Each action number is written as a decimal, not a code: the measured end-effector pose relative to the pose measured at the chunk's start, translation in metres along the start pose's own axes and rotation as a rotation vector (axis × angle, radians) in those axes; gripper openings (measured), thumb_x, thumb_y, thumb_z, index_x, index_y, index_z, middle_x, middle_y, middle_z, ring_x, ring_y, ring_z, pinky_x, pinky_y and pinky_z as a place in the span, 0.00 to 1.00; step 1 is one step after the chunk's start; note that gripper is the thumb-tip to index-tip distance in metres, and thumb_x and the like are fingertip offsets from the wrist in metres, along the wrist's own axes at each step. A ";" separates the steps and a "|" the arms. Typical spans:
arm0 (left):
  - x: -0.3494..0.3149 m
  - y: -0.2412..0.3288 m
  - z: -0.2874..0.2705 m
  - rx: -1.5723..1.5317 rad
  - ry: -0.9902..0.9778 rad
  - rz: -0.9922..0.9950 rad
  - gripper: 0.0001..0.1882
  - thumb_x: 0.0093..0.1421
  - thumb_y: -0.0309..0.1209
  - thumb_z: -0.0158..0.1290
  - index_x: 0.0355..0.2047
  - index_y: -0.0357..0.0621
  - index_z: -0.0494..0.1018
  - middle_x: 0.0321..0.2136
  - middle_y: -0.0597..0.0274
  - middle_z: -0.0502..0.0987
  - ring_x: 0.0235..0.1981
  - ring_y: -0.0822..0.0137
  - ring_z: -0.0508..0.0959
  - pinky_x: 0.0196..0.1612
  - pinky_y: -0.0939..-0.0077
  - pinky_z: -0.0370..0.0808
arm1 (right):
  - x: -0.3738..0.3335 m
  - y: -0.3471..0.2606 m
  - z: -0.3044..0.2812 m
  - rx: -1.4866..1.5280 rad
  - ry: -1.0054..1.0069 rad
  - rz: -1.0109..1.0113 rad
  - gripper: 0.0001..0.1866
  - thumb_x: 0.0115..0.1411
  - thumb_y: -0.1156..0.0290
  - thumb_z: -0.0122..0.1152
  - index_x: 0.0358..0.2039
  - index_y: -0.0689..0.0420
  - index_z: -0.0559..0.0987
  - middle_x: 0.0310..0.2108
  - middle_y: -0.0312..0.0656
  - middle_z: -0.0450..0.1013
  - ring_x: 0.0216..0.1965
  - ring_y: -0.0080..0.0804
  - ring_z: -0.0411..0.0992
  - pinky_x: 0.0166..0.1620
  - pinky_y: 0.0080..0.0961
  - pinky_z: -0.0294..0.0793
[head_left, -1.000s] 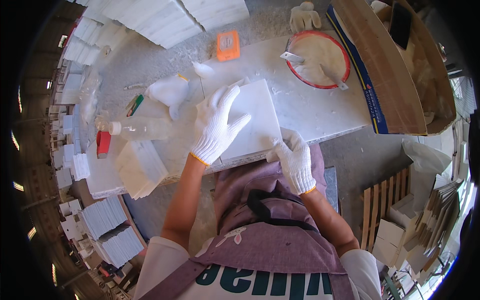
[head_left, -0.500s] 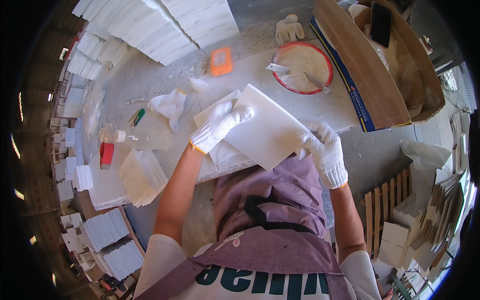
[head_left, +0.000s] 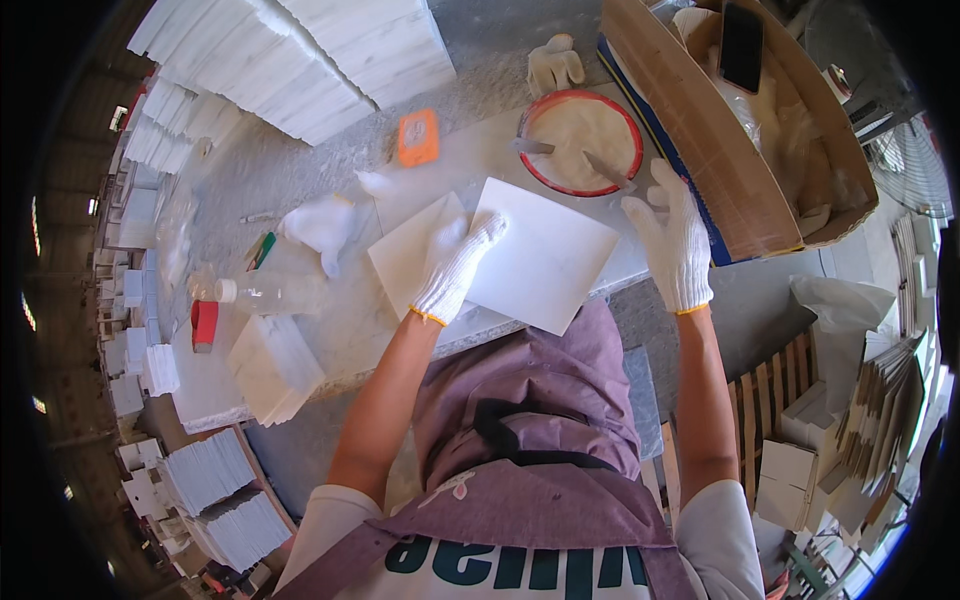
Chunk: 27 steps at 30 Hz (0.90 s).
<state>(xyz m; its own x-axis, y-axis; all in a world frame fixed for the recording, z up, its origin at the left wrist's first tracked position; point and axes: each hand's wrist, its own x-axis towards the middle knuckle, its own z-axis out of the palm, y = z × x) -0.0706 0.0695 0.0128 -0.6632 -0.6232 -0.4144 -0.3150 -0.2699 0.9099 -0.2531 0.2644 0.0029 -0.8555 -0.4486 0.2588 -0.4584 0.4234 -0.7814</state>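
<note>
The right hand (head_left: 677, 238) is no longer gripping the right corner of the white tile (head_left: 550, 255); it is now hanging well apart from it, on the right, between the red-rimmed bowl (head_left: 640, 135) and the cardboard box (head_left: 690, 110). Its fingers are spreading and its palm is holding nothing. That is apparently leaving the left hand (head_left: 445, 278) to steady the tile alone, while the right is staying free. The left hand is pinching the tile's left edge: its thumb is lying across the top face, and the fingers seem to be going underneath, though how firmly they are pressing I cannot tell.

The tile is sitting at the near side of the table (head_left: 205, 390), partly overlapping a second tile (head_left: 400, 258) on its left. Its near corner is jutting past the table's near edge, over the apron (head_left: 530, 375). It is looking flat, thin and four-sided, with straight edges and sharp corners. The upper face is showing a plain, bright white, without visible veins or paste, and is catching the light near its middle. Beyond it, the bowl is holding pale paste, with a scraper (head_left: 610, 172) leaning at its near rim.
</note>
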 end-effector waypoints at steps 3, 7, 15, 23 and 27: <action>0.002 -0.002 0.000 0.008 0.009 0.014 0.12 0.66 0.37 0.57 0.42 0.41 0.76 0.31 0.73 0.75 0.32 0.81 0.73 0.34 0.81 0.72 | 0.017 -0.004 0.007 -0.062 -0.101 -0.010 0.23 0.58 0.61 0.64 0.53 0.55 0.76 0.38 0.49 0.78 0.39 0.47 0.77 0.44 0.36 0.75; 0.004 -0.006 -0.002 -0.001 0.020 0.025 0.12 0.67 0.37 0.56 0.42 0.42 0.77 0.31 0.74 0.75 0.32 0.82 0.72 0.35 0.83 0.71 | 0.027 0.001 0.021 -0.155 -0.079 -0.082 0.16 0.60 0.62 0.59 0.45 0.54 0.81 0.38 0.50 0.78 0.39 0.49 0.77 0.44 0.37 0.75; 0.006 -0.007 -0.001 -0.024 0.016 0.018 0.13 0.67 0.38 0.56 0.43 0.42 0.78 0.31 0.75 0.75 0.32 0.83 0.72 0.35 0.83 0.71 | 0.022 -0.024 -0.001 0.242 -0.060 0.273 0.15 0.60 0.67 0.60 0.45 0.61 0.82 0.35 0.46 0.80 0.28 0.32 0.77 0.35 0.27 0.75; 0.006 -0.004 0.000 -0.035 0.021 0.003 0.13 0.67 0.39 0.56 0.42 0.43 0.78 0.31 0.75 0.75 0.32 0.83 0.72 0.34 0.83 0.71 | 0.025 -0.015 0.008 0.275 -0.222 0.211 0.14 0.60 0.68 0.61 0.43 0.63 0.82 0.26 0.43 0.77 0.22 0.24 0.72 0.29 0.23 0.71; 0.006 -0.003 -0.001 -0.057 0.007 -0.005 0.13 0.67 0.40 0.56 0.42 0.43 0.78 0.31 0.75 0.75 0.32 0.83 0.72 0.35 0.83 0.71 | 0.029 -0.013 0.014 0.269 -0.259 0.200 0.13 0.59 0.68 0.61 0.41 0.63 0.82 0.24 0.43 0.77 0.21 0.25 0.72 0.29 0.23 0.71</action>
<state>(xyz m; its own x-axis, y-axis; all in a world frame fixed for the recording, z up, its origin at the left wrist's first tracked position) -0.0726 0.0655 0.0078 -0.6570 -0.6268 -0.4188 -0.2787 -0.3143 0.9075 -0.2688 0.2351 0.0125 -0.8165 -0.5761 -0.0380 -0.1808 0.3176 -0.9308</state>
